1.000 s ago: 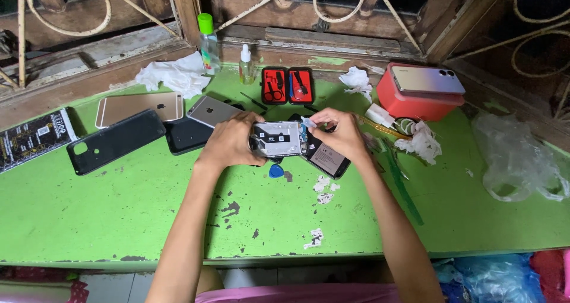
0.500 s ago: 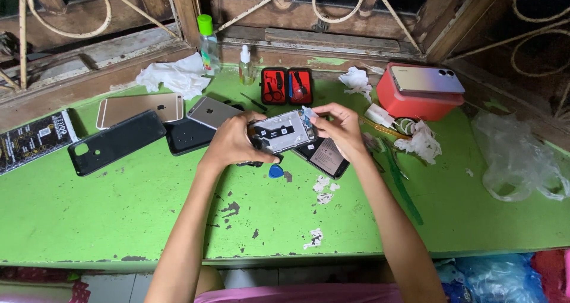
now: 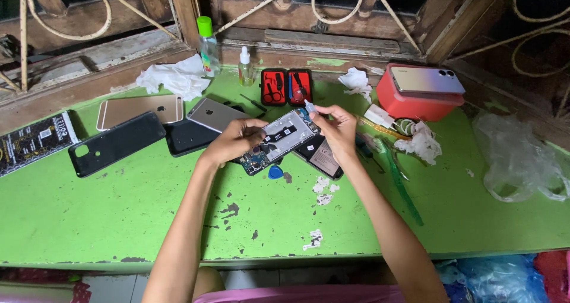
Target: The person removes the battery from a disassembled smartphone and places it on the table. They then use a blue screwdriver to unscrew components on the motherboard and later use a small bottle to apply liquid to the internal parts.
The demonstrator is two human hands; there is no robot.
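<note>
An opened phone [image 3: 279, 140] with its inner board bare is held tilted above the green table [image 3: 119, 214]. My left hand [image 3: 234, 140] grips its lower left end. My right hand [image 3: 335, 125] holds the upper right end, with a small pale piece [image 3: 309, 105] pinched at the fingertips. Under the phone lie a blue pick [image 3: 275, 172] and a dark flat battery [image 3: 320, 156].
Left of my hands lie a black phone cover [image 3: 116, 143], a gold phone [image 3: 139, 110], a grey phone [image 3: 214, 114] and a dark phone [image 3: 187, 138]. Behind stand two small bottles [image 3: 208, 45], a red tool case [image 3: 287, 87] and a red box [image 3: 415, 98] with a phone on it. Green tweezers [image 3: 401, 181] lie at right.
The opened phone has been lifted and turned from lying nearly flat to slanting up to the right. My right hand has risen to its upper end.
</note>
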